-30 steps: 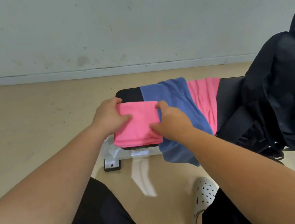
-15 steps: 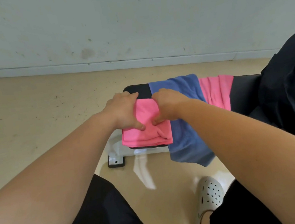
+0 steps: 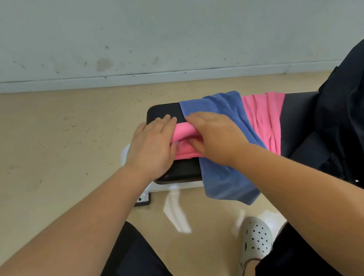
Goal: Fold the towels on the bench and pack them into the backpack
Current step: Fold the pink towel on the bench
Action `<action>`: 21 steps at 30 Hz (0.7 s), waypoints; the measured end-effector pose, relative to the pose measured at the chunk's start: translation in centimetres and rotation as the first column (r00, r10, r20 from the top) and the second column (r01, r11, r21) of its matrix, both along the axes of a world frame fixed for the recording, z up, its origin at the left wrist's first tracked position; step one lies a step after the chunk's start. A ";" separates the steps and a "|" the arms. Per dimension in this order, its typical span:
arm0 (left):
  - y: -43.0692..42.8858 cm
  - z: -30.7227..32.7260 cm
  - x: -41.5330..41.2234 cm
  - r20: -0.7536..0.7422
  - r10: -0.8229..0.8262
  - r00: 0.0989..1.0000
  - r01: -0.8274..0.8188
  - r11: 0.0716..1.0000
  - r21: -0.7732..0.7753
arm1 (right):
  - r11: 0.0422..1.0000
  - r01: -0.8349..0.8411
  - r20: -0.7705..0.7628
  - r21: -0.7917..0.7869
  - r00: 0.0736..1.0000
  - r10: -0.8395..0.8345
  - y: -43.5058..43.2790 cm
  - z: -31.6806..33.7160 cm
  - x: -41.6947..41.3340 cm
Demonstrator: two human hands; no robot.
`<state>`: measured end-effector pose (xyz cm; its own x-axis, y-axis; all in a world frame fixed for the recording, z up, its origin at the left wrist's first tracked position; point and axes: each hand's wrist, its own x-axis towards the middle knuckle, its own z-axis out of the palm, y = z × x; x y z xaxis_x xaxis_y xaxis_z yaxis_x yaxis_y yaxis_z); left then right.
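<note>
Two hands on one folded pink towel (image 3: 184, 132), which lies on the table (image 3: 162, 111) just left of the blue towel (image 3: 223, 162). Left hand (image 3: 152, 147) and right hand (image 3: 216, 139) each pinch its far fold, fingers over, thumb under. Backpack (image 3: 356, 122): right of the blue towel, beyond a second pink towel (image 3: 263, 119); right hand nearer.

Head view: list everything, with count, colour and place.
folded pink towel: one, pink, bench's left end, under both hands
blue towel: one, blue, draped across the bench, overhanging its near edge
loose pink towel: one, pink, right of the blue towel
bench: one, black pad, white frame, centre
backpack: one, black, bench's right end
shoe: one, white, floor below
left hand: one, grips the folded pink towel's left side
right hand: one, grips its right side
</note>
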<state>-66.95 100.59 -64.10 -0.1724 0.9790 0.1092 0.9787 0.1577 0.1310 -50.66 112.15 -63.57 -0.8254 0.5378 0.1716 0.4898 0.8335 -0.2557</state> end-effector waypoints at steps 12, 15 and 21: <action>-3.8 -2.1 0.2 -0.056 -0.093 0.994 0.080 0.975 -0.206 | 0.999 0.031 -0.037 0.016 0.999 -0.031 -3.4 0.1 1.2; -3.9 -2.4 -0.1 -0.077 -0.109 0.991 0.091 0.973 -0.212 | 0.991 0.124 0.109 0.043 0.986 -0.128 -2.5 1.4 -2.3; -4.2 -2.1 0.1 0.225 -0.038 0.974 0.073 0.986 -0.149 | 0.971 0.212 0.266 0.115 0.935 -0.235 -2.9 -2.3 -2.6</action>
